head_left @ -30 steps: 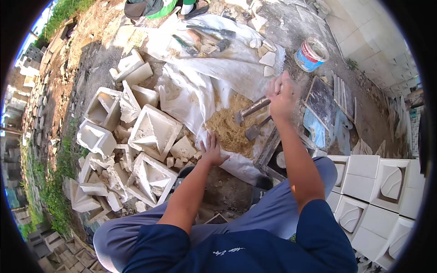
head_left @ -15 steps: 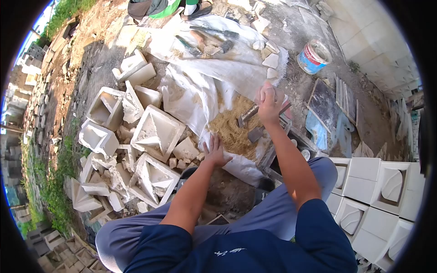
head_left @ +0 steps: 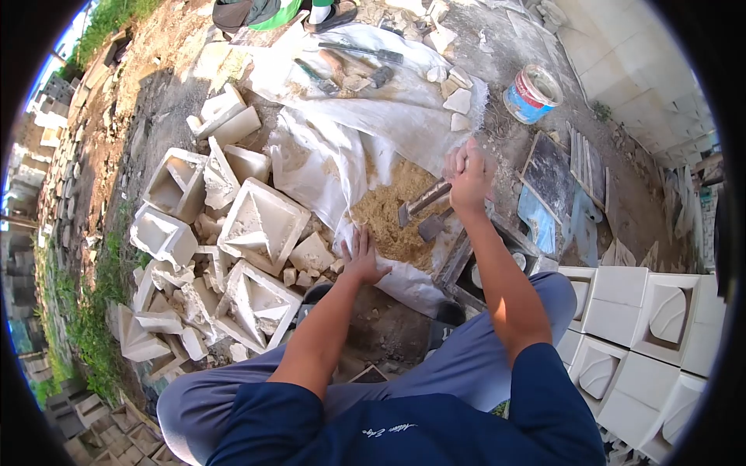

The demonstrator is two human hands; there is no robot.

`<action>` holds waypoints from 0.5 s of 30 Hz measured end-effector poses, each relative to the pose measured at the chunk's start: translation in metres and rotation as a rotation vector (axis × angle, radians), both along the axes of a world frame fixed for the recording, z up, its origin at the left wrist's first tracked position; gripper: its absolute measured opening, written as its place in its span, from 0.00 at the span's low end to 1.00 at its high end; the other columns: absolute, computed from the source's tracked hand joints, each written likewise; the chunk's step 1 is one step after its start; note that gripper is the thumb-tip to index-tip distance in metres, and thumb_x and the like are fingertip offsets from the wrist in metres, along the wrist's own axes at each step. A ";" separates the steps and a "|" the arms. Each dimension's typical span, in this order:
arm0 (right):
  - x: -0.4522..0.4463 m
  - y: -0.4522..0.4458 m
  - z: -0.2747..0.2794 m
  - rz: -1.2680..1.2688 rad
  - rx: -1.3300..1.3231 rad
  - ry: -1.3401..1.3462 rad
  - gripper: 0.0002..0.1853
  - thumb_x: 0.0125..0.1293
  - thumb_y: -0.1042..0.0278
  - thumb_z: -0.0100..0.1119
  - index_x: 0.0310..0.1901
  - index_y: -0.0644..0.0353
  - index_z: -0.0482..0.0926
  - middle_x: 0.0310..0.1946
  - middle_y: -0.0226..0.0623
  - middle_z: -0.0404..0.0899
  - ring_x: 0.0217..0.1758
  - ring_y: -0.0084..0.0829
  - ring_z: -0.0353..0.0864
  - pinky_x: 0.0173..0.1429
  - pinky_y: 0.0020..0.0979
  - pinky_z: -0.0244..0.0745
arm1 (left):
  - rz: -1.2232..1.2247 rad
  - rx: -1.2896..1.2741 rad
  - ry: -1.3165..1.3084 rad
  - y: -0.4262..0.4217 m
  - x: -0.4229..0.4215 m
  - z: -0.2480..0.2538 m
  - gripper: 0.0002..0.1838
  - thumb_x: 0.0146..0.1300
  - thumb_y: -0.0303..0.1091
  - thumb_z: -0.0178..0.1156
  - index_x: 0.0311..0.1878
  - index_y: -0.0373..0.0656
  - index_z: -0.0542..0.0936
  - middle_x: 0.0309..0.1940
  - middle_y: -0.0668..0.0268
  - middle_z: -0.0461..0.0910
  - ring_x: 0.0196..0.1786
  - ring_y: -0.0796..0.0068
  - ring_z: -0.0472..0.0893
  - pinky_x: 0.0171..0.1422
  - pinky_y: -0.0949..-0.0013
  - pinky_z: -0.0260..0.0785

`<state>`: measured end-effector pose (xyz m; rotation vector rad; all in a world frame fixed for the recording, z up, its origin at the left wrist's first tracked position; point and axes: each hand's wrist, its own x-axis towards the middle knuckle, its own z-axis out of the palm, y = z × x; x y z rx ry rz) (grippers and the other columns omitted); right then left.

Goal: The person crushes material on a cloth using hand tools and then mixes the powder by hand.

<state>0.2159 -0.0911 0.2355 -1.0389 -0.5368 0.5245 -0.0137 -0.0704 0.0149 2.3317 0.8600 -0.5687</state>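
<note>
My right hand (head_left: 468, 177) is closed around the handle of a hammer (head_left: 423, 200), whose metal head points down at the damp yellow sand (head_left: 381, 206). The hand is slightly blurred. Beside the hammer head, a trowel-like tool with a flat grey blade (head_left: 430, 227) rests on the sand; part of its handle is hidden by my right arm. My left hand (head_left: 360, 256) lies flat with fingers spread, on the near left edge of the sand and the white sheet (head_left: 404, 286) under it.
Broken white moulded blocks (head_left: 264, 225) are heaped on the left. Several tools (head_left: 361, 54) lie on the sheet's far part, near a person's foot (head_left: 330, 17). A paint bucket (head_left: 532, 95) stands far right. Patterned white blocks (head_left: 622, 322) are stacked at right, near a dark frame (head_left: 458, 260).
The hammer head has shifted slightly left and down over the sand, and the trowel-like blade has turned a little. My left hand stays flat in nearly the same place.
</note>
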 end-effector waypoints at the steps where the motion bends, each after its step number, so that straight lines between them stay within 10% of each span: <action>1: -0.006 -0.004 0.007 -0.032 -0.031 -0.028 0.26 0.78 0.56 0.48 0.20 0.56 0.60 0.15 0.27 0.58 0.16 0.22 0.55 0.22 0.29 0.49 | 0.007 0.012 -0.008 -0.003 -0.002 0.000 0.69 0.57 0.70 0.64 0.82 0.36 0.35 0.84 0.54 0.23 0.85 0.52 0.23 0.81 0.33 0.16; 15: -0.049 -0.016 0.045 0.055 -0.060 -0.085 0.25 0.78 0.60 0.48 0.20 0.57 0.63 0.16 0.24 0.60 0.20 0.16 0.55 0.25 0.27 0.50 | 0.006 0.036 0.011 -0.004 -0.003 0.005 0.75 0.49 0.75 0.67 0.82 0.36 0.35 0.84 0.54 0.23 0.85 0.51 0.22 0.81 0.34 0.15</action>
